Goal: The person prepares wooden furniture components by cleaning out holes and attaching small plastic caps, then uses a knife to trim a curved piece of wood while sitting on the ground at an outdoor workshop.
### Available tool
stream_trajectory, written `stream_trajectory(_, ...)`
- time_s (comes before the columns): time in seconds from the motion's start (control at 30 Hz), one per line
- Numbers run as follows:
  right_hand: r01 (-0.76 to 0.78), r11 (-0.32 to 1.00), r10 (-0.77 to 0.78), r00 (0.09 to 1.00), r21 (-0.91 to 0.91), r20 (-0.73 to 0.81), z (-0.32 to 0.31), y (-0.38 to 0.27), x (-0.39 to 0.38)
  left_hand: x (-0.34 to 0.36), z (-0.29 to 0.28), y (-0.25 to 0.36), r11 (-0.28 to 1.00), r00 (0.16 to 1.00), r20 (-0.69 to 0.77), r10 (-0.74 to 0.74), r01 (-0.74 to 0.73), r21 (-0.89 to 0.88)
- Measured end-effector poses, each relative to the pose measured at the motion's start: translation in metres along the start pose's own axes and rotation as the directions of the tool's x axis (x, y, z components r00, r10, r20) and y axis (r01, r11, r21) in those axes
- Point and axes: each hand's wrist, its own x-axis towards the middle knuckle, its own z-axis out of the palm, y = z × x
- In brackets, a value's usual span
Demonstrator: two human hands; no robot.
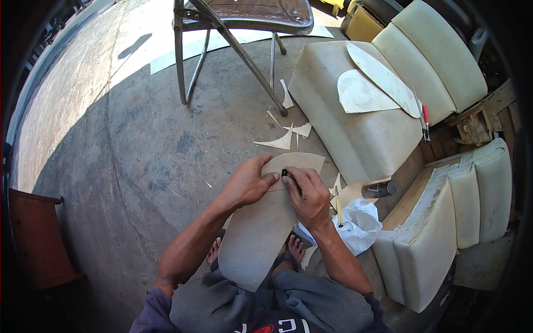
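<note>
Left hand (246, 183) grips the side of a big pale board (260, 233), which is above the feet (296, 249). If that hand gets loose, the board could tip and move. Right hand (309, 196) pinches a small black thing (284, 172) at the board's far end. It is close to the left thumb (271, 178), so a slip could bump or hurt the thumb.

Glossy metal folding chair (261, 16); rough concrete floor (161, 144) beneath it; smooth, matt card panel (255, 233) nearer than it; smooth, leatherette-looking seat cushion (344, 127) right of it.
</note>
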Motion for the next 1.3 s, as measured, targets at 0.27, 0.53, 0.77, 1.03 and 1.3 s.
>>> stream_trajectory(0.27,0.021,1.000,-0.021,1.000,0.008,-0.012,0.002,0.002,-0.001,0.001,0.001,-0.004,1.000,1.000,0.008,0.005,-0.005,0.004)
stream_trajectory(0.53,0.140,0.989,-0.140,0.990,-0.056,-0.009,0.002,0.003,-0.001,-0.001,-0.002,-0.005,0.999,0.999,0.003,0.038,-0.038,-0.026)
stream_trajectory(0.77,0.243,0.967,-0.235,0.967,-0.079,0.095,-0.009,0.009,0.003,-0.002,-0.003,-0.003,0.999,1.000,0.000,0.026,-0.026,-0.029)
stream_trajectory(1.03,0.323,0.933,-0.281,0.929,-0.157,0.243,-0.015,0.003,0.006,-0.006,-0.005,-0.001,1.000,0.999,-0.027,0.022,-0.021,0.018)
stream_trajectory(1.3,0.186,0.972,-0.175,0.981,-0.143,0.088,0.008,-0.003,-0.002,-0.006,-0.003,0.004,0.996,0.999,-0.045,0.006,-0.002,0.092)
